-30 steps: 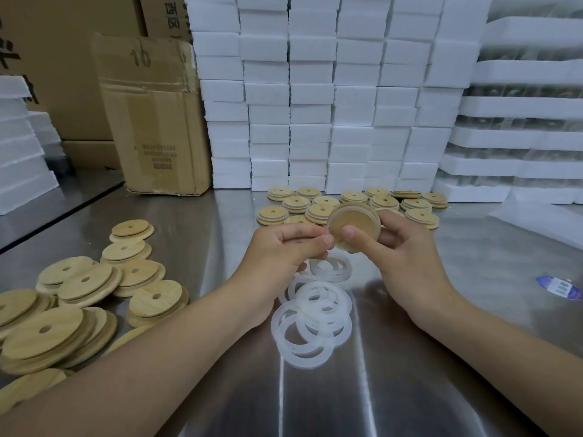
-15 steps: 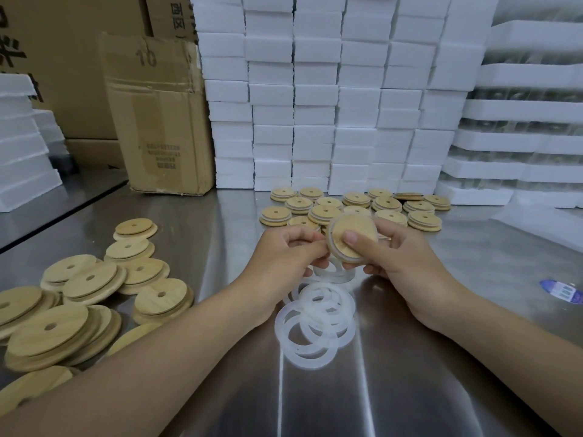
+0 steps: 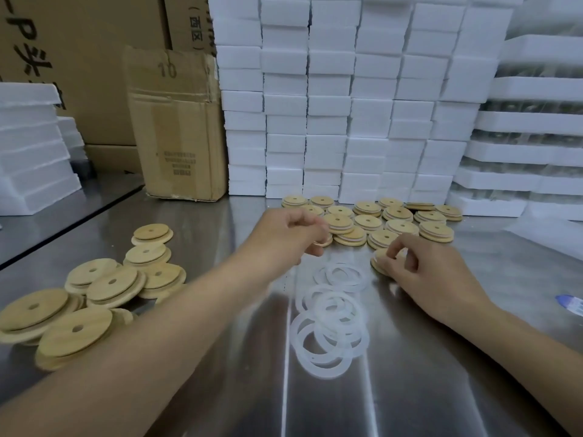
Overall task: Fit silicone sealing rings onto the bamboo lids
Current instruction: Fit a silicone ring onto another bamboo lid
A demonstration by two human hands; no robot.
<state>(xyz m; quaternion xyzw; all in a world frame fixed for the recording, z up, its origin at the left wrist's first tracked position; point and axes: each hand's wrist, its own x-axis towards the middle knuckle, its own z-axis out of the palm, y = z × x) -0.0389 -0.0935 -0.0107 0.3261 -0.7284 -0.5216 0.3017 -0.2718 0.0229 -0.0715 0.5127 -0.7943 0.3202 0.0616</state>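
Note:
My right hand (image 3: pixel 422 272) pinches a bamboo lid (image 3: pixel 378 264) that lies low on the steel table, at the near edge of a group of ringed lids (image 3: pixel 401 227). My left hand (image 3: pixel 288 236) hovers blurred to the left of that group, fingers curled with nothing visible in them. A loose heap of translucent white silicone rings (image 3: pixel 331 326) lies between my forearms. Bare bamboo lids (image 3: pixel 110 285) with centre holes are piled at the left.
The steel table (image 3: pixel 410 389) is backed by a wall of white foam blocks (image 3: pixel 347 105), with a cardboard box (image 3: pixel 176 127) left of it. Foam trays (image 3: pixel 536 121) stack at right, foam slabs (image 3: pixel 31 146) at left. A blue-white label (image 3: pixel 571 302) lies at right.
Both hands held one lid up in the air; now my right hand has carried it down and right to the table, and my left hand has let go and moved up-left.

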